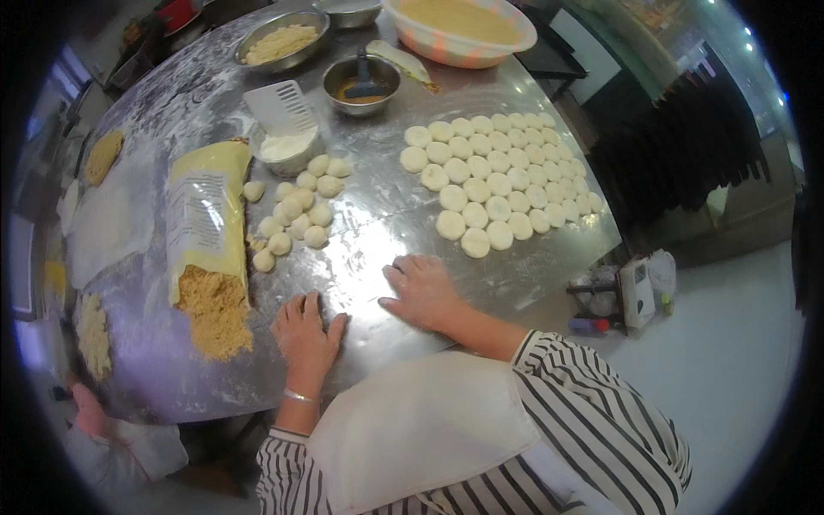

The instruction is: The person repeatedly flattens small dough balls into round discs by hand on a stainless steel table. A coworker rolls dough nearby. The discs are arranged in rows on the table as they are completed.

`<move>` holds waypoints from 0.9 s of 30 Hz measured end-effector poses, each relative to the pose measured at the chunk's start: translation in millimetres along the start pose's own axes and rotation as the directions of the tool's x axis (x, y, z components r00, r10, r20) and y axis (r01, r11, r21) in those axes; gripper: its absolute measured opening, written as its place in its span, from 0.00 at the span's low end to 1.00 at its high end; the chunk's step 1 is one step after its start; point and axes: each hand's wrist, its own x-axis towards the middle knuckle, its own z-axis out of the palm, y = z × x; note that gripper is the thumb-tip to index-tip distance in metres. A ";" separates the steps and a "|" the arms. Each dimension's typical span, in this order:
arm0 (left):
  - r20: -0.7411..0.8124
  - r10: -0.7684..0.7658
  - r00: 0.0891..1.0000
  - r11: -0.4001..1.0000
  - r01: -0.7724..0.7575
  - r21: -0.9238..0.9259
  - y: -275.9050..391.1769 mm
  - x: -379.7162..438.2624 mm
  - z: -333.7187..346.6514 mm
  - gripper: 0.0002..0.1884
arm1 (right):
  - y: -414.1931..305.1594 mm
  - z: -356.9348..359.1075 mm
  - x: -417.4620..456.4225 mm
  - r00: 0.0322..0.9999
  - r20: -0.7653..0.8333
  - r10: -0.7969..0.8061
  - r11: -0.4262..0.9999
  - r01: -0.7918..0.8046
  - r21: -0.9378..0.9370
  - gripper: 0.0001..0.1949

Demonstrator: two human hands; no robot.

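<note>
My left hand (308, 339) lies on the steel table (360, 302) with its fingers apart, just right of crumbly tan filling (215, 315) spilling from a yellow plastic bag (209, 199). My right hand (421, 291) rests palm down on the metal near the front edge, thumb spread, holding nothing. Beyond my left hand sits a loose cluster of dough balls (299, 207). Flattened round dough pieces (497, 183) stand in close rows beyond my right hand. A tub of white flour (288, 147) with a white slotted scraper (280, 106) is behind the balls.
At the back are a steel bowl with a brush (362, 90), a bowl of pale pieces (283, 45) and a large basin (460, 29). Dough (103, 158) and strips of dough (94, 336) lie at left. A co-worker's arm (122, 438) is at lower left, beside the table edge.
</note>
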 end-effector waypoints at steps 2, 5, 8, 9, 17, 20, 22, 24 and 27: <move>0.000 0.063 0.998 0.998 -0.063 0.014 -3.8 7.2 7.0 0.32 | 0.2 8.7 7.1 0.991 -0.115 -0.071 0.997 0.067 -0.038 0.34; 0.058 0.115 0.992 0.992 -0.117 0.038 -9.1 15.3 23.7 0.37 | 2.9 22.8 20.6 0.994 -0.057 -0.090 0.996 0.089 -0.020 0.39; 0.143 0.110 0.984 0.991 -0.120 0.061 -5.3 15.2 29.3 0.39 | 10.9 36.7 18.0 0.994 -0.010 -0.107 0.994 0.107 -0.030 0.40; 0.169 0.103 0.980 0.991 -0.116 0.071 -4.3 15.0 29.3 0.40 | 11.6 36.7 16.0 0.994 -0.009 -0.107 0.993 0.107 -0.043 0.40; 0.194 0.123 0.973 0.988 -0.138 0.064 -4.9 23.1 32.3 0.40 | 17.2 39.4 16.2 0.993 -0.045 -0.108 0.993 0.106 -0.043 0.39; 0.087 0.144 0.986 0.989 -0.145 0.003 -26.6 18.7 40.9 0.37 | 16.5 36.3 20.9 0.998 0.014 -0.062 0.998 0.062 0.024 0.39; 0.059 0.055 0.997 0.994 -0.049 -0.096 -36.3 5.8 28.7 0.34 | 13.3 24.7 20.5 0.998 0.050 0.047 0.992 -0.053 0.110 0.37; 0.112 -0.106 0.988 0.963 0.130 -0.236 -20.6 9.2 -9.9 0.30 | 33.2 15.3 5.6 0.994 -0.016 0.106 0.988 -0.104 0.115 0.27; 0.285 -0.307 0.908 0.915 0.364 -0.174 -32.8 3.8 -20.8 0.26 | 31.2 -1.7 -11.2 0.982 0.046 0.183 0.979 -0.186 0.083 0.20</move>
